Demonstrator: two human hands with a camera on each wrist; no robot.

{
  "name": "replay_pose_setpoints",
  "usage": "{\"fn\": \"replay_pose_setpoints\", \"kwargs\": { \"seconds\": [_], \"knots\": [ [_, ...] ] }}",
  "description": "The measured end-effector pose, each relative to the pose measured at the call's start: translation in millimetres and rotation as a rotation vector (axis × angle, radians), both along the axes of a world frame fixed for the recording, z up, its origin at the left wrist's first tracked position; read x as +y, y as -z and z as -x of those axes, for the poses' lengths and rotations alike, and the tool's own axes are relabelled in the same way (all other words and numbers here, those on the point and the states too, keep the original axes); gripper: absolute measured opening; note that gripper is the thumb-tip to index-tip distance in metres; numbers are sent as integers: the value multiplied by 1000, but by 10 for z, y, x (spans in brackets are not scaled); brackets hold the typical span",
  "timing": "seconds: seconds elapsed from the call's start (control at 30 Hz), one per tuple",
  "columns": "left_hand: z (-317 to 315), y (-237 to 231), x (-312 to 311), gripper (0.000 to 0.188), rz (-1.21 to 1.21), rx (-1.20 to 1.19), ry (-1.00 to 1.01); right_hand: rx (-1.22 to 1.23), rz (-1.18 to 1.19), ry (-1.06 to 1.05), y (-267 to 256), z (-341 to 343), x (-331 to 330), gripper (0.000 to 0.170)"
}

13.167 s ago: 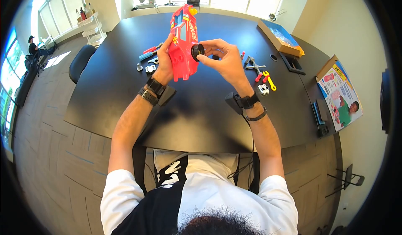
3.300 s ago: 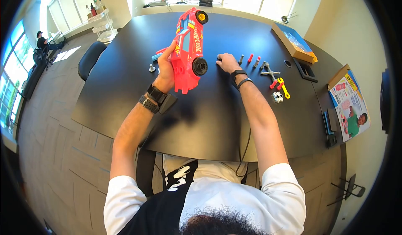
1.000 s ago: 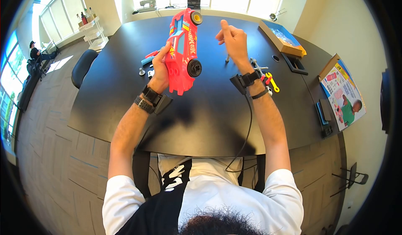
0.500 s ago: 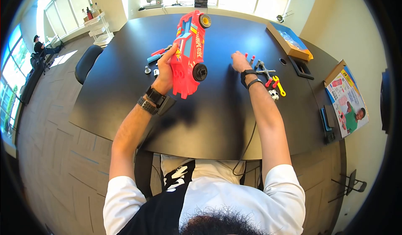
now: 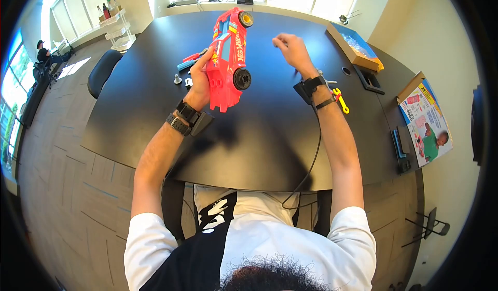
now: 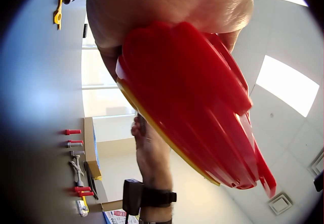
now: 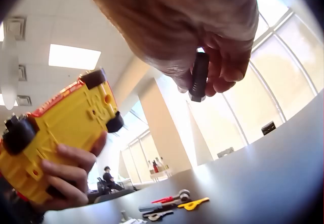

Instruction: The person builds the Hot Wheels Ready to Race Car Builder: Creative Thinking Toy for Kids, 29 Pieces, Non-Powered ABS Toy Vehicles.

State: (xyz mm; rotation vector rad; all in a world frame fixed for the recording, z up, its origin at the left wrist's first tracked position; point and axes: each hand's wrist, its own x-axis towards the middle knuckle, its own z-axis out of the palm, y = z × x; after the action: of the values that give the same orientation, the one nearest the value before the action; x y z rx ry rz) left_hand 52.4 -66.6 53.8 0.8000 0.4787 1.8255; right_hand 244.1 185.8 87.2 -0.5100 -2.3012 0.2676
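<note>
My left hand (image 5: 199,86) grips a red toy car (image 5: 226,65) by its body, raised over the table and standing on end. The right wrist view shows its yellow underside, with the left fingers curled against it. Black wheels sit on the car; the nearer one (image 5: 242,78) faces right in the head view. My right hand (image 5: 294,52) is raised to the right of the car, apart from it. Its thumb and fingers pinch a dark grey toy bolt (image 7: 200,77), hex end pointing down in the right wrist view.
On the dark table (image 5: 249,151), a yellow toy wrench (image 5: 341,100) and a grey cross-shaped wrench (image 6: 76,169) lie right, near red bolts (image 6: 72,132). Toy tools (image 5: 185,64) lie behind the left hand. An open cardboard box (image 5: 340,47) and a printed box (image 5: 425,130) stand right.
Half a second ago my right hand was down at the table by the bolts; now it is lifted with a bolt. Much earlier it was at the car's wheel. The left hand keeps holding the car.
</note>
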Motion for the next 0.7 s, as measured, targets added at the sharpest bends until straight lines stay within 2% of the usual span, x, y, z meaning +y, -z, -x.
{"fn": "replay_pose_setpoints", "kwargs": {
  "seconds": [0.07,0.1,0.17,0.2,0.27,0.4,0.7],
  "knots": [
    [-11,-12,3,57,-2,10,-3,138,255,35,-378,-70,-428,23],
    [-22,-21,2,58,-6,18,0,141,253,36,-453,-68,-474,23],
    [-30,-33,6,58,-12,28,6,411,265,-158,-581,-64,-566,25],
    [-36,-38,9,58,-8,29,14,413,264,-156,-632,-75,-613,25],
    [-48,-56,4,58,-4,31,23,590,328,-335,-740,-89,-802,20],
    [-90,-92,-12,60,17,38,25,659,251,-347,-772,-46,-971,17],
    [-187,-147,-35,63,92,69,26,612,150,-357,-732,-57,-1034,13]
  ]
}}
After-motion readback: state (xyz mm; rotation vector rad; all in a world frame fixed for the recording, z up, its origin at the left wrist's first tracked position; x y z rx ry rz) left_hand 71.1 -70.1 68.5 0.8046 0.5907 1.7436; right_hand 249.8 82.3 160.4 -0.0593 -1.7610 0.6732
